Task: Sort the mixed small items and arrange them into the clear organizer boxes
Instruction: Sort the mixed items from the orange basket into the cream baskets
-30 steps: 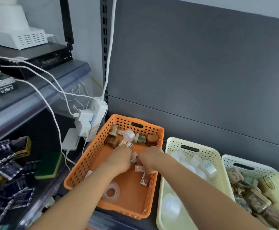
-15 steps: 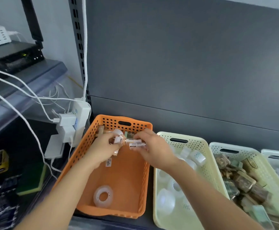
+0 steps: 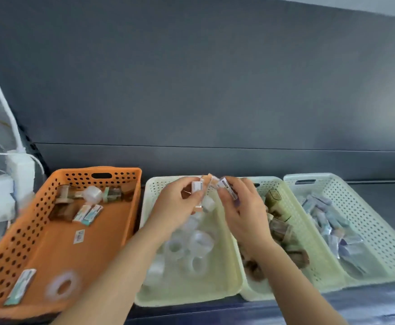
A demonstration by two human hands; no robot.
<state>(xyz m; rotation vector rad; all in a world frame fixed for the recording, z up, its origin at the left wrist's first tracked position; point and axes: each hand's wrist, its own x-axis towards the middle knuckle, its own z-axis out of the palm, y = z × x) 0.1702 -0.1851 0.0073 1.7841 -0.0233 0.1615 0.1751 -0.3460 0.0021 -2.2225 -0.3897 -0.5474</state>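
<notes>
Moved rightward since half a second ago, out of the orange perforated plastic basket [image 3: 27, 231] and over the far end of the cream perforated plastic basket [image 3: 187, 299].

Left hand [image 3: 175, 202]: fingers curled, pinching a small clear white-labelled box [image 3: 197, 186]. Right hand [image 3: 245, 214]: fingers curled, gripping a second small clear labelled box [image 3: 227, 190], held just beside the first. Contact between the two not determinable owing to blur. More small pieces bunched between both hands; count not determinable.

Directly beneath the hands, inside the cream basket: clear tape rolls [image 3: 200, 241].

Left of the left hand, in the orange basket: flat labelled packets [image 3: 87, 213] towards the far end, with small jars beyond them, and one clear tape ring [image 3: 62, 286] at the near end.

Right of the right hand, partly hidden by the wrist: second cream perforated basket [image 3: 313, 245] holding brown-lidded jars [image 3: 279, 227]. Further right: pale perforated basket [image 3: 367, 219] holding bluish clear packets [image 3: 330, 221].

All four baskets side by side on the dark surface [image 3: 391, 200].

Far left of the left hand: white plugs and cables [image 3: 4, 184].
</notes>
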